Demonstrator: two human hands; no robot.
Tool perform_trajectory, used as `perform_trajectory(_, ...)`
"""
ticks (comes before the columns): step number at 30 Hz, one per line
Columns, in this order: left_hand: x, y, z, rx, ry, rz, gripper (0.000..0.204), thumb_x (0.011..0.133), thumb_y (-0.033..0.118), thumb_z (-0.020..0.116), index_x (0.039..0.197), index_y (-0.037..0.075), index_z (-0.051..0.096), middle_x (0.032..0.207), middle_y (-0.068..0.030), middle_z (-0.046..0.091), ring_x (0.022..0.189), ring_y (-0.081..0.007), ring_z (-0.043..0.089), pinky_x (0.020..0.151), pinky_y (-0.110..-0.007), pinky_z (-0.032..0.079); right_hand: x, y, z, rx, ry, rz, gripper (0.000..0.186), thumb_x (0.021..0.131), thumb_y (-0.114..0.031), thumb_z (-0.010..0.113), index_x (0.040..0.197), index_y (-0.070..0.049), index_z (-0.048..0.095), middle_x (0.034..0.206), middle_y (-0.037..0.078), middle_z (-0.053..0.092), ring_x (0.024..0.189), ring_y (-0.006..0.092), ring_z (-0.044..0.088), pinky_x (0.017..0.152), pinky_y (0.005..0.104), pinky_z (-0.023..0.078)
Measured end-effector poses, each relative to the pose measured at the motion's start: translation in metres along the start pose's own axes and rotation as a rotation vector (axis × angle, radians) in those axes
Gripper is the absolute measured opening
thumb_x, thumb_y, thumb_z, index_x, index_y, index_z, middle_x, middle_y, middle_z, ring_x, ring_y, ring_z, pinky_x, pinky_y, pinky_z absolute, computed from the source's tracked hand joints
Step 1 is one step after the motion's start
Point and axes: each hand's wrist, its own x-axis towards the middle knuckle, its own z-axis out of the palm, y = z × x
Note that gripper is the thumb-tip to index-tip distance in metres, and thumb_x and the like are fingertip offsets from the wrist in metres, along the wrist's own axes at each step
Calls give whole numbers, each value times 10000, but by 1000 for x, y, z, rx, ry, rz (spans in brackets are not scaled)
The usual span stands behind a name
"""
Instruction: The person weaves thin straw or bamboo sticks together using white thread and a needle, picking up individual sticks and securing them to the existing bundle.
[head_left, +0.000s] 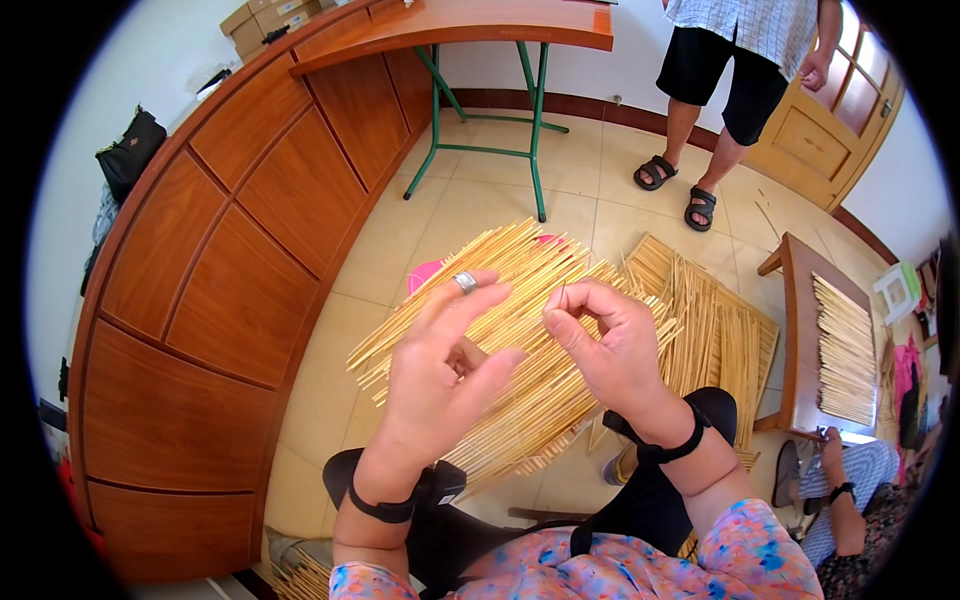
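Bundles of long straw-coloured sticks [470, 290] lie beneath both hands over a pink surface [425, 272]. My left hand [435, 370], with a silver ring, hovers over the sticks; its fingers are curved and apart, with nothing visible held between them. My right hand [605, 350] pinches a thin strand [564, 293] between thumb and forefinger, above the sticks; whether it is thread or a needle I cannot tell.
A curved wooden counter [180, 400] runs along the left. A green-legged table [470, 30] and a standing person [720, 70] are ahead. On the right are a woven stick mat [720, 340], a low bench [800, 330] bearing sticks, and a seated co-worker [850, 500].
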Motion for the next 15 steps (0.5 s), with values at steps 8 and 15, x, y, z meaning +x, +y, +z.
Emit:
perform_trajectory(8, -4, -3, 15, -508, -158, -255, 367, 858, 7, 609, 1209, -27, 508, 1010, -96, 636, 717, -107, 648, 676, -242, 524, 3, -11, -3, -200, -66, -95, 87, 815, -45, 677, 852, 16, 627, 766, 93, 642, 693, 155, 625, 634, 271, 489)
perform_trajectory(15, -3, -12, 20, 5, 37, 96, 194, 806, 20, 671, 976, 7, 578, 807, -85, 643, 733, -166, 664, 623, -270, 509, 2, -12, -3, -226, -84, -97, 83, 807, -28, 677, 858, 15, 627, 755, 87, 636, 683, 155, 620, 631, 268, 490)
